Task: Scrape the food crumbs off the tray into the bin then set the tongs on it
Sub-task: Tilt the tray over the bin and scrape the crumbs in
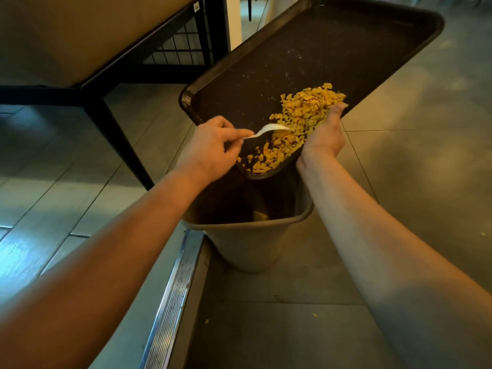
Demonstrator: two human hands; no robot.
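Grey plastic bin (250,243) stands nearest, directly under the tray's low corner. Above it, left hand (210,147) pinches a white plastic spoon (269,129), scraping yellow crumbs (298,129) downward; right hand (323,134) grips the dark rectangular tray (332,54), tilted so crumbs slide. No tongs visible.

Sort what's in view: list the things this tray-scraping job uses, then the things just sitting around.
In use:
- tray, tilted over the bin
- crumbs
- white utensil, pinched by left hand
- right hand, gripping the tray edge
- bin

Just there:
- table
- floor drain
- tongs: not visible
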